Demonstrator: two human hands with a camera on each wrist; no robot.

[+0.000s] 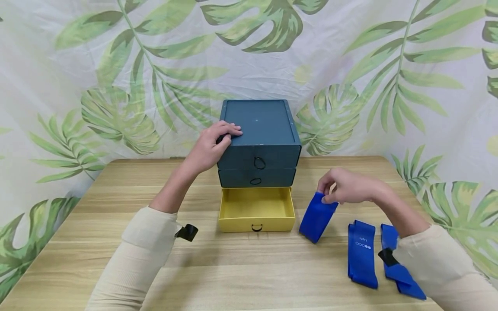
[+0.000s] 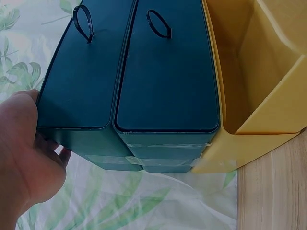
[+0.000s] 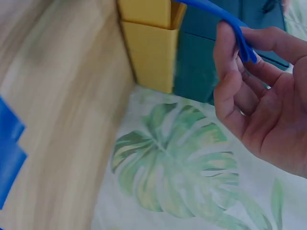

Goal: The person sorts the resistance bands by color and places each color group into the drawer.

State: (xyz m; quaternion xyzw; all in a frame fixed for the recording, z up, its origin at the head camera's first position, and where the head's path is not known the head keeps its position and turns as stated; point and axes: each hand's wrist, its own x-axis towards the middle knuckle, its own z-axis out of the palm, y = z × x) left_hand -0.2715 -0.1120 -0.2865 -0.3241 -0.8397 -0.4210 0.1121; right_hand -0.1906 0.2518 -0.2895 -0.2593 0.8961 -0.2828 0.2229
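Observation:
My right hand [image 1: 352, 185] pinches one end of a flat blue resistance band [image 1: 318, 218] between thumb and fingers; the band hangs down tilted, just right of the yellow drawer. In the right wrist view the folded end of the band [image 3: 242, 40] shows between the fingertips. My left hand [image 1: 212, 147] rests on the upper left edge of a dark teal drawer unit [image 1: 258, 123], fingers lying over its top. The lowest drawer, yellow [image 1: 256, 224], stands pulled out with a bare inside. The two teal drawers above, with black loop pulls, are closed.
Two more blue bands lie on the wooden table at the right: one printed "Light" [image 1: 362, 255], the other band [image 1: 404, 276] partly under the right forearm. A leaf-patterned cloth [image 1: 256, 73] hangs behind the table. Black straps show at both sleeves.

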